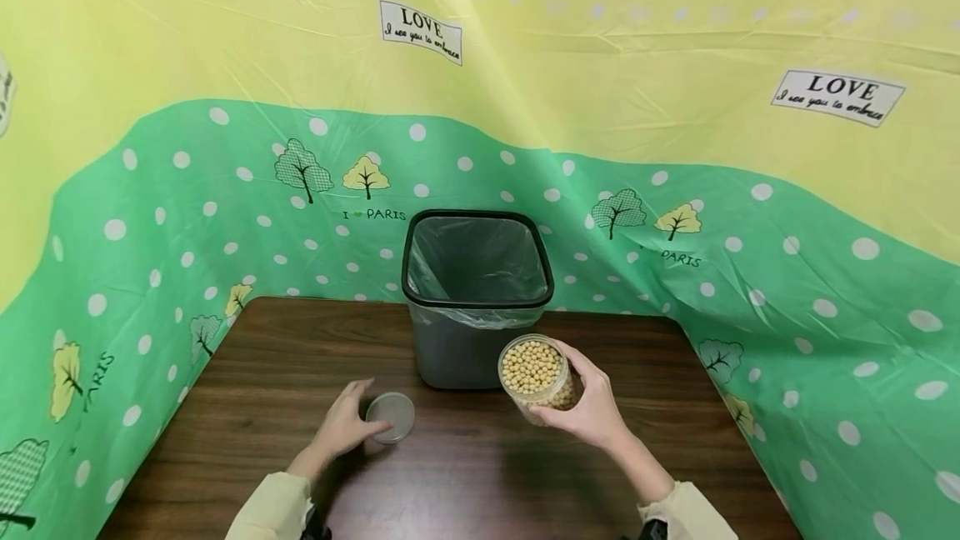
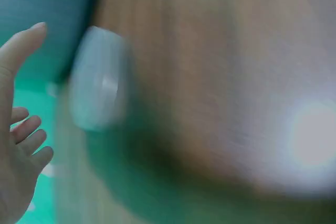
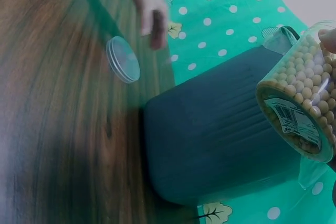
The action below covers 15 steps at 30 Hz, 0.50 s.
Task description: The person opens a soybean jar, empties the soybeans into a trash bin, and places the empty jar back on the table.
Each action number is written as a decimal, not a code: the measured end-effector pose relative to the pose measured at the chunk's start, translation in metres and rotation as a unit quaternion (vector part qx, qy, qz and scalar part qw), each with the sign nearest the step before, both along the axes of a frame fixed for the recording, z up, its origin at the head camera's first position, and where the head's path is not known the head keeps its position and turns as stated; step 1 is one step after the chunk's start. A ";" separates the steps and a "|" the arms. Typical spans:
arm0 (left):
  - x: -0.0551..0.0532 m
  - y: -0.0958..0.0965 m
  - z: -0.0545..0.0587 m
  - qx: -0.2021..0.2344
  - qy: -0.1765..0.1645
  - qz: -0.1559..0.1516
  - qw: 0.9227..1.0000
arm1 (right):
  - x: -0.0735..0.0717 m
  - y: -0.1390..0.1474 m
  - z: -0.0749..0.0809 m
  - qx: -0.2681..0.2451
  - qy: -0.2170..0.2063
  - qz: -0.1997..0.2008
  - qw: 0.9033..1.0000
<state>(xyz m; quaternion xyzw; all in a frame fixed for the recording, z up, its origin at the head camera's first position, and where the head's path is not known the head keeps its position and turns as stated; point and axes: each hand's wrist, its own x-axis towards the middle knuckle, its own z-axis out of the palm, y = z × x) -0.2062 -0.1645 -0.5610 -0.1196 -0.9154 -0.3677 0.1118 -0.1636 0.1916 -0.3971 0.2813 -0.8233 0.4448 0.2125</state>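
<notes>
My right hand [image 1: 595, 408] grips a clear round jar [image 1: 561, 397] full of pale soybeans [image 1: 531, 367]. The jar has no lid on and is held up in front of the bin; a barcode label [image 3: 294, 121] shows on its base in the right wrist view. A round clear lid [image 1: 395, 411] lies on the table to the left. Just beside and over it is my left hand [image 1: 343, 426], thumb and fingers spread, holding nothing. In the right wrist view a gap separates that hand from the lid [image 3: 124, 60]. The left wrist view is blurred.
A dark grey bin [image 1: 465, 350] with a black rim and a clear plastic liner [image 1: 487, 319] stands at the back middle of the brown wooden table [image 1: 300, 348]. Behind and at the sides hangs a green and yellow patterned cloth [image 1: 225, 223].
</notes>
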 end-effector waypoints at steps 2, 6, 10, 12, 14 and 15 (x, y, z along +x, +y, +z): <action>-0.005 0.002 0.021 0.017 0.020 -0.002 1.000 | 0.000 0.002 0.002 -0.002 0.006 -0.001 1.000; -0.019 0.007 0.078 0.047 0.068 -0.011 0.996 | 0.001 0.005 0.004 -0.010 0.011 -0.007 1.000; -0.037 0.012 0.136 0.045 0.083 -0.025 0.995 | 0.002 0.005 0.004 -0.018 0.012 -0.007 1.000; -0.046 0.016 0.160 0.025 0.070 -0.039 0.996 | 0.003 0.005 0.005 -0.020 0.012 -0.005 1.000; -0.053 0.019 0.176 -0.002 0.047 -0.055 0.997 | 0.002 0.005 0.005 -0.022 0.015 -0.002 1.000; -0.057 0.020 0.182 -0.015 0.032 -0.061 0.997 | 0.002 0.005 0.005 -0.022 0.015 -0.002 1.000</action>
